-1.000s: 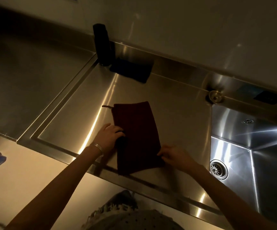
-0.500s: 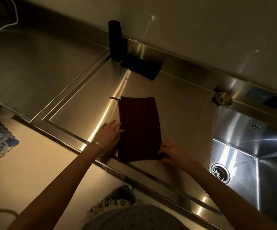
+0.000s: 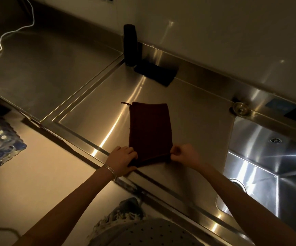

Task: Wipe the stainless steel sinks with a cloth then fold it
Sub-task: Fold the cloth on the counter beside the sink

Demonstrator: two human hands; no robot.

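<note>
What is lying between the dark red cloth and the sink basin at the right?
Only bare steel counter; the head view shows nothing else between cloth and sink basin.

The left forearm (image 3: 69,199) and right forearm (image 3: 246,197) are bare as far as the picture's edge. Thin silvery bangles (image 3: 110,172), stacked close together, ring the wrist behind the left grip (image 3: 124,159). Low in the view is a grey garment (image 3: 143,233) dotted with small dark spots, with a pale ragged fringe (image 3: 108,223) along its upper edge.

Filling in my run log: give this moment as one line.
phase: folding; cloth: on drainboard; left hand: grips near corner; right hand: pinches near corner
</note>
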